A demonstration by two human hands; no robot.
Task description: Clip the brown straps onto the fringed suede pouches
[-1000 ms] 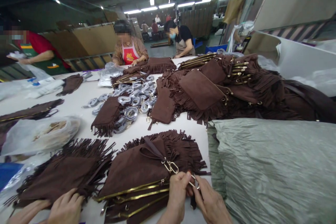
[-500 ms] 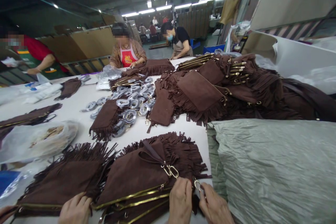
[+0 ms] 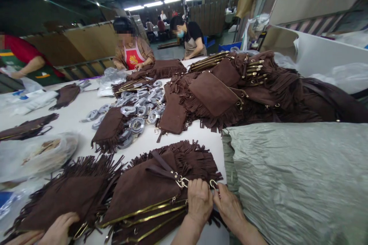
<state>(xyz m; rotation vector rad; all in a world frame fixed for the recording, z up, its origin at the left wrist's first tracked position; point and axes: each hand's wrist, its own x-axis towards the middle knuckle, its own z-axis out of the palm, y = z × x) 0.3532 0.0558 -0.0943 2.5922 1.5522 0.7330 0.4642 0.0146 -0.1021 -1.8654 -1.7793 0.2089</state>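
Note:
My left hand (image 3: 200, 200) is closed at the right end of a brown fringed bag (image 3: 143, 183), its fingers curled over the corner. A wrist strap (image 3: 162, 168) lies across the bag, and its gold clasp (image 3: 181, 181) runs up to this hand. Close beside it, my right hand (image 3: 230, 206) pinches a gold snap hook (image 3: 213, 183), the open hook end pointing up. More bags with gold zippers (image 3: 158, 218) lie stacked under the top one. What the left fingertips grip is partly hidden.
At the lower left, a co-worker's hands (image 3: 59, 229) handle another fringed bag (image 3: 63, 199). Coiled grey-wrapped straps (image 3: 136, 124) and a large pile of bags (image 3: 214, 93) lie further back. Greenish plastic sheeting (image 3: 296, 176) covers the right. Co-workers (image 3: 133, 51) stand across the table.
My hands have risen slightly in the picture, still together at the bag's right end. The co-worker's hand at lower left has shifted left, and a gold clasp shows beside it. The view has shifted a little.

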